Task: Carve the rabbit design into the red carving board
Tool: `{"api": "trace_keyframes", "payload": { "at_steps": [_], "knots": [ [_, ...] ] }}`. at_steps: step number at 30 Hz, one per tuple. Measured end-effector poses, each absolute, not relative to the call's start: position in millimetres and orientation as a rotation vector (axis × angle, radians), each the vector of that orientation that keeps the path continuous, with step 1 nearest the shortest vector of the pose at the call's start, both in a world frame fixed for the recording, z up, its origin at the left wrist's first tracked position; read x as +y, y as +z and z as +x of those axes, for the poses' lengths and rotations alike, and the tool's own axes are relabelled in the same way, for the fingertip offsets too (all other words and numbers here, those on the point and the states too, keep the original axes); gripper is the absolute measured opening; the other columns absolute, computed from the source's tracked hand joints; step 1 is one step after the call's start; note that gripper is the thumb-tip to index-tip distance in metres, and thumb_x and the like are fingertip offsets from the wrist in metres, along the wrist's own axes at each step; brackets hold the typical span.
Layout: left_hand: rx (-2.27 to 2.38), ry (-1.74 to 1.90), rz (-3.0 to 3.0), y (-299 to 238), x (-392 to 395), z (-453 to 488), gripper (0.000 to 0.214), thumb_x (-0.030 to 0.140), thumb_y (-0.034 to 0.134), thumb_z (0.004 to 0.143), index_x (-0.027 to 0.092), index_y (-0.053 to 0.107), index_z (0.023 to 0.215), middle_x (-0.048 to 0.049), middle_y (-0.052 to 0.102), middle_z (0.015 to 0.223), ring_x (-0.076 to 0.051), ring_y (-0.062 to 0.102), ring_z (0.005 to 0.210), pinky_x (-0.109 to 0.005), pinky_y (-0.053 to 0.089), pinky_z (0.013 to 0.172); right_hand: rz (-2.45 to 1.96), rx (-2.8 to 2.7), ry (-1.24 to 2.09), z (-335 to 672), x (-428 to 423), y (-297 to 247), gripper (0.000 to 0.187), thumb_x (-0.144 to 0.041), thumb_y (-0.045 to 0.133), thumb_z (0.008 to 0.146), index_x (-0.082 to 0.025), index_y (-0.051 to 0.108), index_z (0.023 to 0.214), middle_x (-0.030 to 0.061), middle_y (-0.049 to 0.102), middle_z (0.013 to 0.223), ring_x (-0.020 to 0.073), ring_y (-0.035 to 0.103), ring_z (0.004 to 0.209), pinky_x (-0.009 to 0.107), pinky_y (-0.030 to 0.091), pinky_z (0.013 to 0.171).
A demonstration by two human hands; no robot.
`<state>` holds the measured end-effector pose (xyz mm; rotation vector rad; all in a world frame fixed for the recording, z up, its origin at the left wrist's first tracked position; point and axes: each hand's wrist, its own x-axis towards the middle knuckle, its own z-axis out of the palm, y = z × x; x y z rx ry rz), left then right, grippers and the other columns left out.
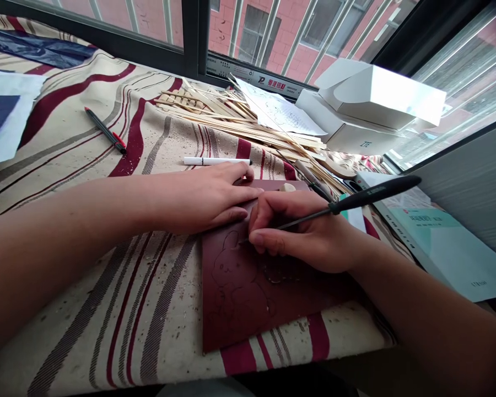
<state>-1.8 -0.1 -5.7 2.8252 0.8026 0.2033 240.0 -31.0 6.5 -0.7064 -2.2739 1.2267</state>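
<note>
Low down, my right hand (pixel 300 229) pinched the slim black-handled metal tool (pixel 374 194), seemingly light, stiff, my left hand (pixel 215 197) resting on the flat maroon board (pixel 235 325).

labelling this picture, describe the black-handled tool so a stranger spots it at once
On the striped cloth lies a dark red board with a line drawing. Over it, the right hand grips the black-handled tool, whose handle sticks out past the hand. Unlike the white pen and red-and-black pen lying on the cloth, it has a thin grey shaft.
</note>
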Motion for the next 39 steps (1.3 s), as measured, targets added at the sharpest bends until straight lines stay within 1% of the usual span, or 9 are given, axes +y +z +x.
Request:
{"api": "trace_keyframes", "payload": {
  "at_steps": [4,9,13,16,21,26,30,35,39],
  "knots": [
    [0.795,0.219,2.841,-7.6,0.7,-2.2,0.052,0.048,0.041,0.112,0.022,0.067,0.148,-0.0220,0.058,0.158,-0.037,0.059,0.144,-0.053,0.048,0.124,-0.669,-2.325,1.238,240.0,-30.7,6.6,0.018,-0.021,0.077,0.096,-0.016,0.068,0.082,0.0012,0.076,0.079,0.0110,0.067,0.073,0.023,0.052,0.071],
    [0.776,0.279,2.837,-8.6,1.3,-3.4,0.052,0.049,0.038,0.113,0.024,0.068,0.146,-0.0210,0.058,0.157,-0.037,0.059,0.144,-0.053,0.048,0.124,-0.755,-2.273,1.200,239.7,-31.1,7.1,0.021,-0.027,0.079,0.097,-0.017,0.068,0.081,0.0005,0.072,0.075,0.0125,0.063,0.074,0.025,0.049,0.071],
    [0.801,0.221,2.846,-6.9,0.8,-2.9,0.050,0.049,0.041,0.112,0.023,0.068,0.145,-0.0209,0.059,0.155,-0.037,0.060,0.143,-0.052,0.048,0.124,-0.701,-2.296,1.227,240.0,-31.2,7.1,0.020,-0.024,0.078,0.097,-0.017,0.067,0.082,0.0000,0.072,0.076,0.0117,0.063,0.072,0.025,0.050,0.071],
    [0.808,0.208,2.836,-6.2,-0.1,-2.7,0.049,0.047,0.042,0.112,0.021,0.069,0.143,-0.0220,0.058,0.155,-0.037,0.060,0.143,-0.054,0.048,0.125,-0.715,-2.296,1.220,239.0,-31.6,6.6,0.019,-0.023,0.078,0.097,-0.017,0.068,0.082,0.0003,0.072,0.075,0.0118,0.063,0.070,0.025,0.049,0.068],
    [0.792,0.266,2.834,-6.9,-0.3,-2.6,0.051,0.048,0.039,0.113,0.023,0.070,0.145,-0.0210,0.060,0.154,-0.035,0.061,0.141,-0.051,0.048,0.125,-0.837,-2.214,1.253,238.4,-32.8,5.9,0.023,-0.027,0.081,0.094,-0.018,0.066,0.079,0.0003,0.071,0.071,0.0119,0.063,0.065,0.024,0.048,0.061],
    [0.805,0.237,2.852,-6.6,0.1,-1.2,0.052,0.049,0.040,0.112,0.022,0.070,0.144,-0.0221,0.059,0.156,-0.038,0.059,0.144,-0.053,0.048,0.125,-0.705,-2.274,1.237,239.9,-31.7,6.0,0.020,-0.023,0.078,0.096,-0.018,0.066,0.081,0.0009,0.074,0.076,0.0118,0.064,0.071,0.025,0.050,0.068],
    [0.792,0.227,2.837,-6.3,-0.1,-1.9,0.054,0.048,0.037,0.112,0.021,0.069,0.145,-0.0239,0.058,0.157,-0.038,0.059,0.143,-0.055,0.048,0.125,-0.786,-2.242,1.225,239.5,-32.4,6.8,0.021,-0.026,0.079,0.096,-0.017,0.067,0.080,0.0005,0.071,0.074,0.0119,0.062,0.070,0.025,0.049,0.067],
    [0.766,0.274,2.851,-7.8,0.8,-3.3,0.053,0.051,0.037,0.112,0.025,0.069,0.145,-0.0206,0.059,0.157,-0.036,0.059,0.144,-0.053,0.049,0.125,-0.694,-2.270,1.241,238.5,-32.9,6.5,0.018,-0.022,0.078,0.096,-0.017,0.067,0.082,0.0006,0.073,0.076,0.0118,0.064,0.073,0.026,0.049,0.071],
    [0.796,0.252,2.818,-7.5,0.9,-2.7,0.052,0.051,0.037,0.112,0.026,0.069,0.144,-0.0205,0.059,0.156,-0.037,0.060,0.143,-0.054,0.049,0.125,-0.785,-2.238,1.212,238.4,-32.1,5.6,0.020,-0.023,0.078,0.096,-0.017,0.067,0.080,0.0000,0.070,0.073,0.0126,0.062,0.074,0.026,0.048,0.071]
  ]
}}
